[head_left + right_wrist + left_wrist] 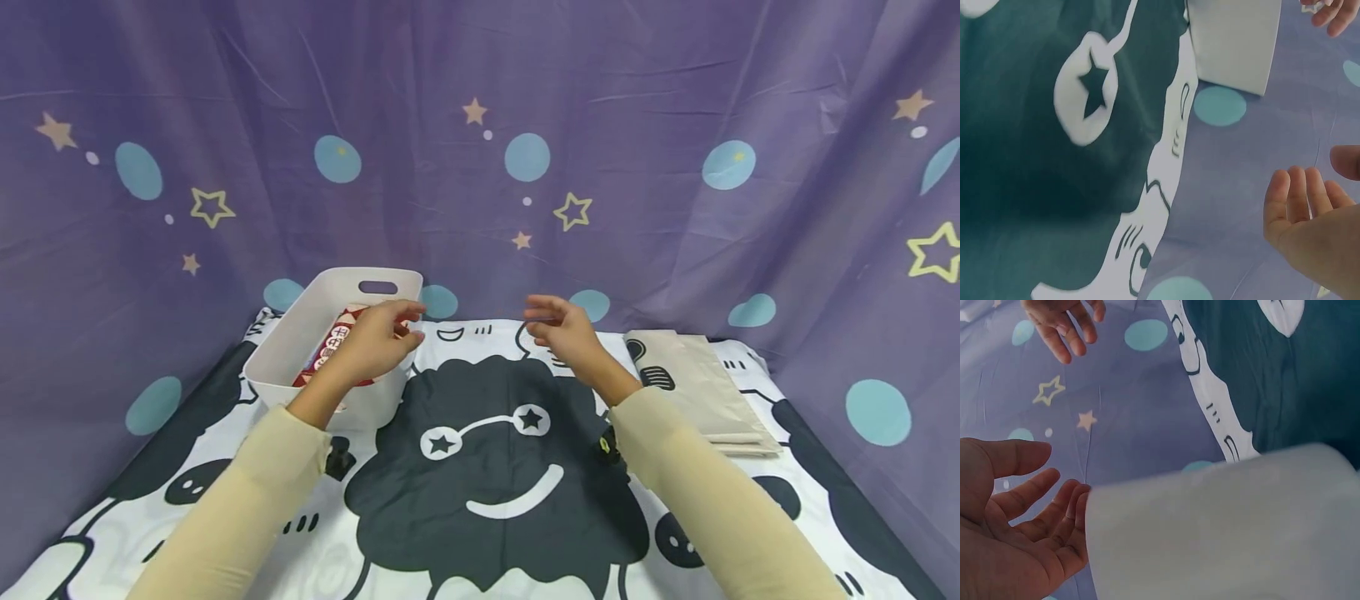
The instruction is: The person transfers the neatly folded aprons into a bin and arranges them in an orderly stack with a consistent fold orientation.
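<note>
My left hand [405, 323] hovers over the right rim of a white plastic bin [300, 333]. Its fingers are relaxed and hold nothing; the left wrist view shows the bare palm of my left hand [1054, 472] beside the bin's wall [1222, 531]. A red and white printed package [330, 346] lies inside the bin, partly hidden by the hand. My right hand [536, 317] floats in the air to the right of the bin, above the cloth, fingers loosely spread and holding nothing. In the right wrist view my right hand [1316, 172] also shows a bare palm.
A cloth with a black smiling cartoon figure [495, 450] covers the table. A folded beige cloth [697, 383] lies at the right rear. A purple curtain with stars and blue dots [480, 167] hangs close behind and at both sides.
</note>
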Demonstrator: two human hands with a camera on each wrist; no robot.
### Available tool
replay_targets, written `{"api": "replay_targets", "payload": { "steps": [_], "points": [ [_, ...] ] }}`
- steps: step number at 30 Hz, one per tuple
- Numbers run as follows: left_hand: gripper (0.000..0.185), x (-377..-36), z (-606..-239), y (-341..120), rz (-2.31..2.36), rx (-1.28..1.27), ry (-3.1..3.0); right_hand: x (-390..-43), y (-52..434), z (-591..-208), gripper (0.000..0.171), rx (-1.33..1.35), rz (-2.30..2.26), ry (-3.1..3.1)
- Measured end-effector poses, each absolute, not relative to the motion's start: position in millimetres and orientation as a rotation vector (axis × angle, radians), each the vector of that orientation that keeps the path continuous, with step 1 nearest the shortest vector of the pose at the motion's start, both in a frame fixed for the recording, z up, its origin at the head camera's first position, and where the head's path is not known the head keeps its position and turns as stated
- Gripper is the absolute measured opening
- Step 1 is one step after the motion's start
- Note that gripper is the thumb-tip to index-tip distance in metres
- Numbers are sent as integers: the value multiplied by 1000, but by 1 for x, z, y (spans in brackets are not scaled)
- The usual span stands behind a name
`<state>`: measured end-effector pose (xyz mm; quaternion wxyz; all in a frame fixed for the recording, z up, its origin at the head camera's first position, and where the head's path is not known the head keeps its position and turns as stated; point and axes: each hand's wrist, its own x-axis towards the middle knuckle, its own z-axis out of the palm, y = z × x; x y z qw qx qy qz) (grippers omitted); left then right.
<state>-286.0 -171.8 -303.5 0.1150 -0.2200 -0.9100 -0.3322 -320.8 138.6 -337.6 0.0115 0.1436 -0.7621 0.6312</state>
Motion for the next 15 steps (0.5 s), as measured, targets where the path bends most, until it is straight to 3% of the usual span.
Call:
{"api": "replay_targets", "payload": {
  "steps": [15],
  "points": [
    [46, -289, -309, -132, -1024, -729, -2688, -314, 194, -341, 48, 343, 1802, -2442]
  ]
}}
